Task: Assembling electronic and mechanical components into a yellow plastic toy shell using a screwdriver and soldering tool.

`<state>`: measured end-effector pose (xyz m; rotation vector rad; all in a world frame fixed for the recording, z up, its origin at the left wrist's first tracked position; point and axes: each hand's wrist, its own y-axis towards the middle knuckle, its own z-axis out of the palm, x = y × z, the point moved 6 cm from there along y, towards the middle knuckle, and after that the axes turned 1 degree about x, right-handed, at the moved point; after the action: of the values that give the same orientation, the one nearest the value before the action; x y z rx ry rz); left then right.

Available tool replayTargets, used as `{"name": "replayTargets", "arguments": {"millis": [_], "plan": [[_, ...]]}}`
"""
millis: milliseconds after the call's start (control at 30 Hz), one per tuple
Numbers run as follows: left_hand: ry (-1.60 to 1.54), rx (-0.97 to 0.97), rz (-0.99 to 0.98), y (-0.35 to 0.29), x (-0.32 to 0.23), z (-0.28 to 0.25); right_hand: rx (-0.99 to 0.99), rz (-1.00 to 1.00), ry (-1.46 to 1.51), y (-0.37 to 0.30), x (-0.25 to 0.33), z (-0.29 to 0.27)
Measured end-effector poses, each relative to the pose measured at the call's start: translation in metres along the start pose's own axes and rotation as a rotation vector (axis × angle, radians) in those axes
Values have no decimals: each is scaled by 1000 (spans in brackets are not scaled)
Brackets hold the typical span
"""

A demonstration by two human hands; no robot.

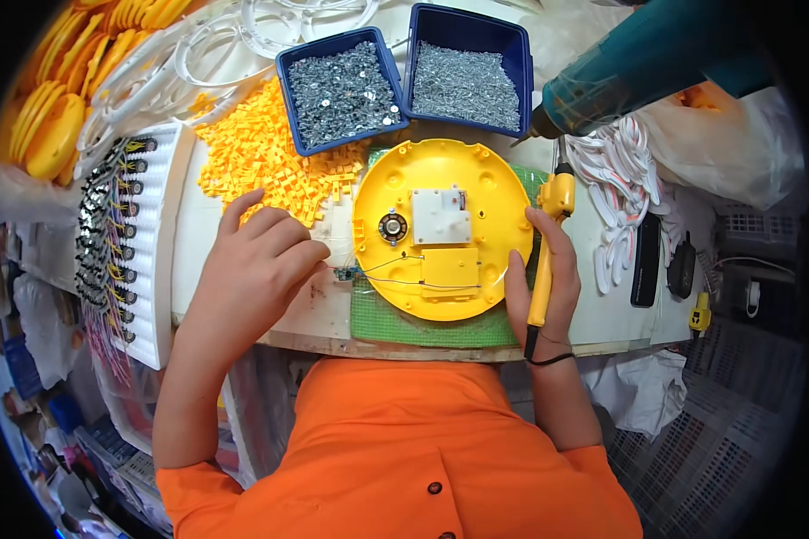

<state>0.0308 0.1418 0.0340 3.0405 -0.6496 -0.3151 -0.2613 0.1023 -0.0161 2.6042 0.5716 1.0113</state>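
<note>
1. Table [261, 314] first: it runs across the middle of the frame, and your work sits at its centre on a green mat [395, 319].
2. On that mat lies the yellow round housing [485, 189], open side up. Already in it are a white square block [439, 216], a yellow box-shaped cover [450, 272] below that, and a small round speaker [393, 227] to their left, so I judge the main parts are placed.
3. Two blue bins of small metal parts [340, 85] stand just above the housing, and a teal heat gun [638, 63] lies at upper right.
4. A heap of small orange plastic pieces [252, 153] spreads at upper left of centre, touching the tips of your left hand.
5. Your left hand [256, 265] rests left of the housing, its fingers curled and pressed together towards a tiny circuit board [344, 272]; whether they actually pinch it, I cannot tell.
6. Your right hand [541, 287] sits at the housing's right rim, fingers wrapped around a yellow soldering iron [548, 247], tip pointing up and away from the work.
7. Thin wires [395, 280] run loose from the board across to the cover. They look not yet tidied or fixed, so wiring and closing appear to be what is left.
</note>
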Motion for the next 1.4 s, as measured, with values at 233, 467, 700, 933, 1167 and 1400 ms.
{"name": "replayTargets", "arguments": {"millis": [233,467,700,933,1167,1400], "plan": [[-24,9,21,-5,-1,5,8,11,-18,0,-1,-1],[37,-141,-105,-19,26,-54,-10,-2,-28,-8,-2,-6],[-1277,-453,-403,-25,45,-28,43,-115,39,-21,20,-12],[-1365,-21,-271,41,-50,-6,-105,-68,203,-22,27,-45],[-943,23,-33,59,-96,9,-109,-78,546,-25,45,-38],[-899,-25,-1,59,-101,12,-40,7,671,-24,47,-29]]}}
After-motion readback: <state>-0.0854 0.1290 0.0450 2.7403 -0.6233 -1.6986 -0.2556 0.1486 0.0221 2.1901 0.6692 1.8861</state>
